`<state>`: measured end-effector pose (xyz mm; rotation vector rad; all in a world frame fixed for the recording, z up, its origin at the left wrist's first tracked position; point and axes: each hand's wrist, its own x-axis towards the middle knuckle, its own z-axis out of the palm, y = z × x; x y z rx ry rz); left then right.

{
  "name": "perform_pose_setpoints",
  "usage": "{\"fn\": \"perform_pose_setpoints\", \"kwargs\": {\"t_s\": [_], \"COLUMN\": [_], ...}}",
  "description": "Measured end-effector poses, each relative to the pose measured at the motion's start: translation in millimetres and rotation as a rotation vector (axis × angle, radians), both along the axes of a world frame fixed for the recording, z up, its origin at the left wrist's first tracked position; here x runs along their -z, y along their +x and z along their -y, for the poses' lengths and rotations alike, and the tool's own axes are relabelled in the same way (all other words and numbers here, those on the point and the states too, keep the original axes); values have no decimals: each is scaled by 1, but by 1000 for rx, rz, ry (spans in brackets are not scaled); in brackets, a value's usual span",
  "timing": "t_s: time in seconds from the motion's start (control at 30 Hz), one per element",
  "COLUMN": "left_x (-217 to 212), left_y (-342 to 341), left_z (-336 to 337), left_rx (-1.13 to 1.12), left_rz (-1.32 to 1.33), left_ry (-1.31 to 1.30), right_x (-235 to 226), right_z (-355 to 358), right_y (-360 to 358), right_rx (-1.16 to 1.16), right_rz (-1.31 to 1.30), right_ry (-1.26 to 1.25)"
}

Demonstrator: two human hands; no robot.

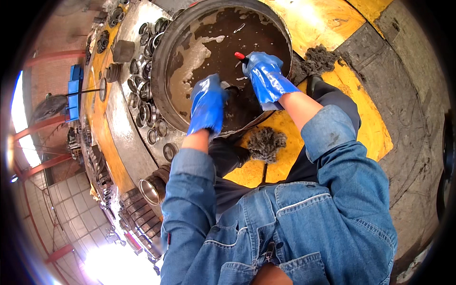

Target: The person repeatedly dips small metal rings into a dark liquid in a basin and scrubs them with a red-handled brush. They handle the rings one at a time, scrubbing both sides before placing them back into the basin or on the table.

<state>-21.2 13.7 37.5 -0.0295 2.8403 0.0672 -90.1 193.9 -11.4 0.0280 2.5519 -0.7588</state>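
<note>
Both my hands wear blue rubber gloves and are over a wide round metal tub (pixel 160 71) of dark, foamy liquid (pixel 228 50). My left hand (pixel 207 100) is closed at the tub's near-left part. Beside its fingers shows a dark metal part (pixel 231 89) with a shiny rim; it is blurred and partly hidden by the glove. My right hand (pixel 263 71) is wrapped round a tool with a red-tipped handle (pixel 241 56). The tool's working end is hidden, so its kind does not show.
Several metal rings (pixel 145 113) crowd the metal surface left of the tub. A shiny metal cup (pixel 149 191) lies nearer me. Grey fibre clumps sit on the yellow boards, one (pixel 267 144) between my legs and another (pixel 319 60) right of the tub. Blue bins (pixel 73 92) stand far left.
</note>
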Motion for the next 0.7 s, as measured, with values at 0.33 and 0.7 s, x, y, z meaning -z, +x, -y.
{"fn": "perform_pose_setpoints", "kwargs": {"t_s": [0.33,0.7], "left_x": [32,31], "left_y": [51,50], "left_z": [65,48], "left_rx": [-175,-311], "left_rz": [-245,-267], "left_ry": [329,493], "right_x": [-72,-42], "right_z": [41,0], "right_y": [53,20], "right_rx": [-391,7], "right_rz": [-322,-105], "right_ry": [-532,-522]}}
